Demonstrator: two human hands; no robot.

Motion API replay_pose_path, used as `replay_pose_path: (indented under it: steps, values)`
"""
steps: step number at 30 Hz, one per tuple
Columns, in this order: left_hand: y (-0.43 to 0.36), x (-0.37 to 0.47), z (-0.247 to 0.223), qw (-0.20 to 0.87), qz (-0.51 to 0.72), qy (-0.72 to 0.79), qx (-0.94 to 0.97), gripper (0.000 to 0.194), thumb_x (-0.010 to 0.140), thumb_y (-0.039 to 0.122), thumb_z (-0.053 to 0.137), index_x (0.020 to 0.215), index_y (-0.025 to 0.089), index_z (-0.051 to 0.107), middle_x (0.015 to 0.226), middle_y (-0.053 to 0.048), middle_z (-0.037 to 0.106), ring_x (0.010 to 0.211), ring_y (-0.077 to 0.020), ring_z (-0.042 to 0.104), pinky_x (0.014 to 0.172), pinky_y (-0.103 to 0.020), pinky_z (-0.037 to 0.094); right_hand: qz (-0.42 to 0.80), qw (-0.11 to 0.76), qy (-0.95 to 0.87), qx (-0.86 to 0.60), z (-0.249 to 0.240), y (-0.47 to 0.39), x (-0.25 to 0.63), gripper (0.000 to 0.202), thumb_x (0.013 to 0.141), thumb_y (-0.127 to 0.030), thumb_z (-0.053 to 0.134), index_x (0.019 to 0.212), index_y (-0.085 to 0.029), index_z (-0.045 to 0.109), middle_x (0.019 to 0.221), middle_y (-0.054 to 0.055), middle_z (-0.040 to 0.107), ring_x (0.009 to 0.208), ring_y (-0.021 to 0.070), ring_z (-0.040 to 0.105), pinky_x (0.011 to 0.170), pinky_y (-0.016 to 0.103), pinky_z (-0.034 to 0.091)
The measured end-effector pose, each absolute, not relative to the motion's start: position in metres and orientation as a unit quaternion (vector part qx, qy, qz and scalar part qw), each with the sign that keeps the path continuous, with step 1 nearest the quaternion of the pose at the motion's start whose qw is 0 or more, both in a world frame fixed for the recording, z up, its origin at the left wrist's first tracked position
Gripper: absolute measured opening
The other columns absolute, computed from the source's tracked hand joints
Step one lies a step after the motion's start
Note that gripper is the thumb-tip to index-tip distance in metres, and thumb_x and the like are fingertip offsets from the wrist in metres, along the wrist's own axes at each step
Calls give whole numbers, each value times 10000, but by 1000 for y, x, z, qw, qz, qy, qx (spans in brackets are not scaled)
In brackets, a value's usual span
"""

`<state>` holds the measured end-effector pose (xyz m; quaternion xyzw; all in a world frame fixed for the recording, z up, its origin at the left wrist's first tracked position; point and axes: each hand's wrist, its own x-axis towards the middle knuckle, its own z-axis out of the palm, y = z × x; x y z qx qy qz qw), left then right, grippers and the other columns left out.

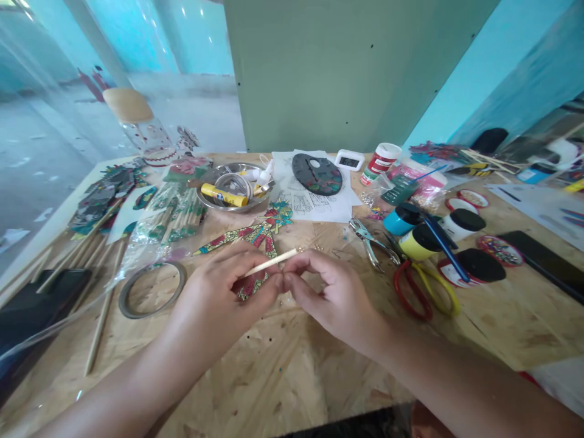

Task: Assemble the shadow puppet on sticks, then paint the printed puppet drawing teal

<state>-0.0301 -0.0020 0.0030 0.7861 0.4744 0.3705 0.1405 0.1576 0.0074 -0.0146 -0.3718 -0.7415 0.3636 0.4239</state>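
Note:
A short pale wooden stick (pixel 272 261) slants up between the hands. My left hand (pixel 237 283) is closed around it, with a patterned red and yellow paper piece (pixel 252 285) showing between thumb and fingers. My right hand (pixel 326 283) is pinched at the stick's upper end, its thumb tip meeting the left thumb; what it grips there is too small to make out. Just beyond the hands lie patterned cut-out pieces (pixel 235 236) and a colourful cut-out head (pixel 279 214).
A grey tape roll (pixel 126 303) and long sticks (pixel 104 316) lie left. A metal bowl (pixel 235 207) holds a yellow tube. Pliers (pixel 367 243), red-yellow-handled scissors (pixel 413 298), paint jars (pixel 417 242) and a phone (pixel 542 261) are right. Printed sheets (pixel 296 204) lie behind.

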Motion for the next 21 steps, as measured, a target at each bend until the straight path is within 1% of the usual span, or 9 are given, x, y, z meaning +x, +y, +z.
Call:
replay_pose_path:
  steps: [3,6,9,11,15,18,21]
  values:
    - [-3,-29,3,152,351,485,786,88,843,212,577,781,198,637,752,22,595,636,-84,554,561,-219,428,398,423,-727,-367,-15,7,157,41,916,-218,596,909,-216,636,823,-12,686,762,124,649,708,242,513]
    - [-4,-29,6,153,350,489,784,100,846,204,552,767,195,613,726,24,572,655,-92,546,582,-223,425,460,421,-699,-350,-17,6,157,81,946,-273,586,936,-212,639,861,1,694,805,129,664,726,243,518]
    - [-5,-29,9,189,350,500,769,129,859,233,544,753,204,611,674,37,546,583,-82,492,526,-218,382,504,415,-674,-345,-19,6,158,126,958,-324,578,961,-213,637,892,16,705,840,141,677,744,258,524]
    - [-4,-30,10,249,342,512,747,180,881,298,539,742,212,615,638,44,525,545,-80,458,487,-217,353,508,411,-669,-355,-20,6,158,133,950,-335,589,970,-214,638,892,21,710,843,149,678,741,267,524]
    - [-3,-31,7,359,334,521,699,259,898,417,517,767,216,615,640,37,526,558,-94,451,477,-218,357,504,415,-665,-362,-19,7,159,164,922,-368,624,974,-214,640,879,24,709,829,157,674,689,263,522]
    - [-3,-29,6,381,333,513,693,248,882,413,523,761,215,608,619,40,518,548,-94,441,472,-218,350,505,419,-663,-361,-19,7,160,178,927,-383,612,964,-211,641,866,23,695,812,150,662,642,245,507]
    - [-2,-26,6,363,335,506,707,210,864,363,540,737,211,610,607,44,528,535,-87,445,468,-210,343,502,416,-666,-363,-19,8,160,160,929,-365,608,911,-208,632,842,8,671,781,131,635,629,227,488]
